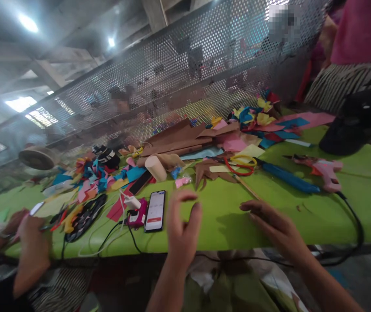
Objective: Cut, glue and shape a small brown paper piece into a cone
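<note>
My left hand (183, 225) hovers at the front edge of the green table, thumb and fingers curved apart with nothing between them. Just left of it lies a phone (155, 211) with a lit screen. My right hand (274, 227) is held lower right of centre, fingers loosely extended and apart, holding nothing. Beyond its fingertips lies a thin wooden stick (247, 187). Scissors with red and yellow handles (242, 164), a blue tool (289, 177) and a pink glue gun (326, 171) rest farther back on the right.
On the green table (218, 221) are brown paper (175, 139), a pale roll (155, 168), colored scraps and a pink power adapter (137, 213) with cables. Another person's hands (31, 229) work at the left. A black object (351, 121) stands at right; a perforated metal screen (172, 78) runs behind.
</note>
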A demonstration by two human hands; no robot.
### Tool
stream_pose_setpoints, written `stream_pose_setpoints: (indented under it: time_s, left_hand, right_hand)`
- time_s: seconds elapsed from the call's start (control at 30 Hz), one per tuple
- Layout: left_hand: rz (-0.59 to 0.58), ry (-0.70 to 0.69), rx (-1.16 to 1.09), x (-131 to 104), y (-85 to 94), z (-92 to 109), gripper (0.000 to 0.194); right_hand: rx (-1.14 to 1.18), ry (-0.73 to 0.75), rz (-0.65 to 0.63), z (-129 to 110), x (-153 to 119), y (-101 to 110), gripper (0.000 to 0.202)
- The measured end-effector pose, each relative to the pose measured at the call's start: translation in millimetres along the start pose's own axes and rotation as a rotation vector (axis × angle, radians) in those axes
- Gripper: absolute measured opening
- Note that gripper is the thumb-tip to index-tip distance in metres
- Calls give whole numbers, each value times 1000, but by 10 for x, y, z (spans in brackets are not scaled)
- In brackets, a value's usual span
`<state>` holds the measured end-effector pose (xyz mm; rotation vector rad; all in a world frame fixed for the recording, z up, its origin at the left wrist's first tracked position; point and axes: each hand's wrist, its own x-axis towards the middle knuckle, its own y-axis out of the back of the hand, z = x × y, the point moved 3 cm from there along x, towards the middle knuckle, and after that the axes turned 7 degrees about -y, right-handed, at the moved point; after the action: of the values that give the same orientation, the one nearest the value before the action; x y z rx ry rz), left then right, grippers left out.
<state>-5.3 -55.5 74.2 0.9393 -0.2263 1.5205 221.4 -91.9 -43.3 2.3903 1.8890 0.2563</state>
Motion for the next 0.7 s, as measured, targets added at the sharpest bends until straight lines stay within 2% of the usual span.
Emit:
stream_pose_setpoints:
  time_s: [0.07, 0.13, 0.23, 0.33, 0.47, 0.57, 0.63, 0.7]
  left_hand:
    - [-200, 33, 179, 106, -261, -269, 20]
    - [-381, 92, 420, 186, -471, -566, 33]
    - [-500, 125, 672, 260, -636, -885, 45]
    - [-567, 143, 786, 271, -691, -1045, 50]
    - [-536, 196, 861, 226, -654, -1165, 53]
    - [-485, 249, 912, 243, -595, -1166, 55]
    - [-459, 278, 912, 336, -579, -1055, 55]
    - [-431, 249, 804, 468, -608, -825, 56]
  right_hand:
    - [-24, 6, -22, -6, -14, 8, 32]
    - [-49, 24, -37, 7, -29, 17, 32]
    - [-74, 56, -56, 69, -58, 30, 30]
    - [-82, 91, -80, 124, -87, 44, 28]
    - [-83, 149, -136, 102, -96, 73, 27]
    - [-87, 168, -196, 73, -75, 83, 26]
    - [-71, 193, -216, 68, -62, 81, 26]
    - [-60, 198, -227, 80, -58, 74, 27]
